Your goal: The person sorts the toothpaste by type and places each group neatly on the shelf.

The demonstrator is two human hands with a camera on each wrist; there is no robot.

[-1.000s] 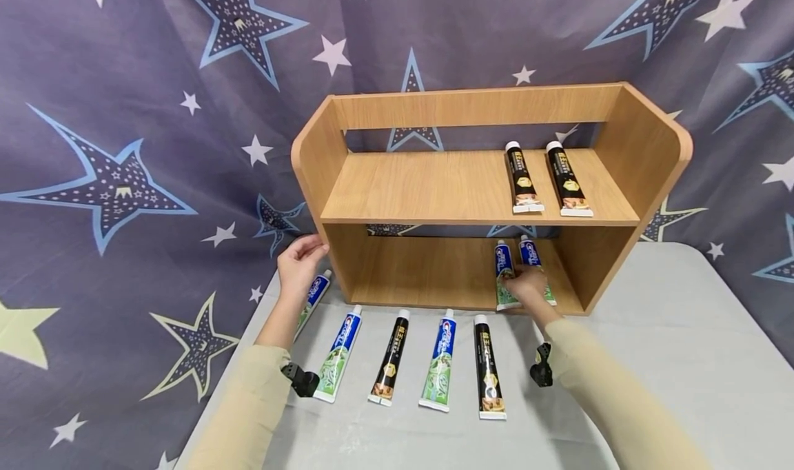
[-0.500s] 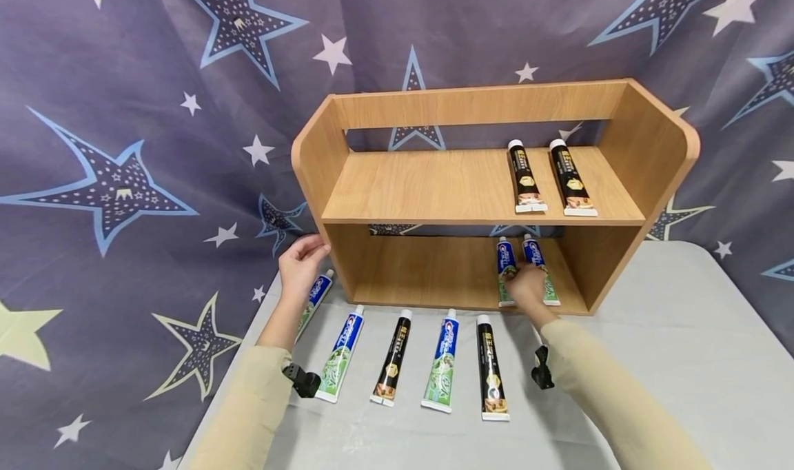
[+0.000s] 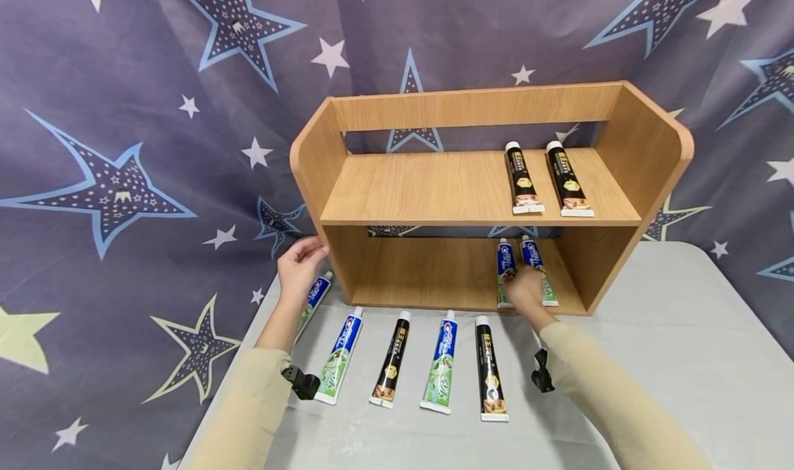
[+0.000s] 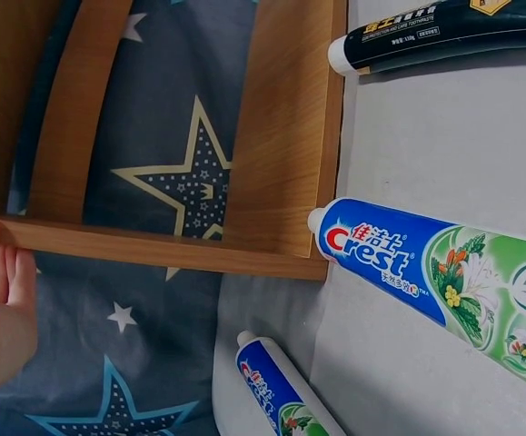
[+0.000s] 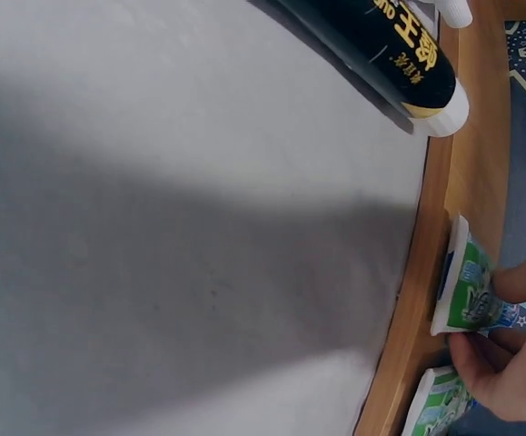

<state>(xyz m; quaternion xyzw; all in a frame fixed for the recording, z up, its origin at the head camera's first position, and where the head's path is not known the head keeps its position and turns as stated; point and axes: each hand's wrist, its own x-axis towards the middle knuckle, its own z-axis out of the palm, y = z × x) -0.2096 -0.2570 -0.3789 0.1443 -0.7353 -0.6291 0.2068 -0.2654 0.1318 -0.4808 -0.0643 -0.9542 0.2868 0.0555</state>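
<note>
A two-tier wooden shelf (image 3: 415, 187) stands on the table. My left hand (image 3: 299, 271) holds the front edge of its left side panel, thumb and fingers on either side in the left wrist view. On the lower tier my right hand (image 3: 526, 286) pinches a blue-and-green Crest toothpaste tube (image 3: 505, 251) near its flat end. The thumb presses one side in the right wrist view, and fingers touch the other. Just right of it lies a second Crest tube (image 3: 531, 249), partly hidden by the hand. Two black toothpaste tubes (image 3: 523, 180) lie side by side on the upper tier.
In front of the shelf, a row of Crest and black tubes lies on the grey tablecloth (image 3: 670, 360): a Crest tube (image 3: 339, 356), a black tube (image 3: 392, 360), another Crest tube (image 3: 440, 363) and a black tube (image 3: 490, 370). One more Crest tube (image 3: 315, 301) lies beside the left panel.
The Crest tube in my right hand has shifted slightly on the lower tier, its flat end a little farther back. My left hand has stayed on the side panel.
</note>
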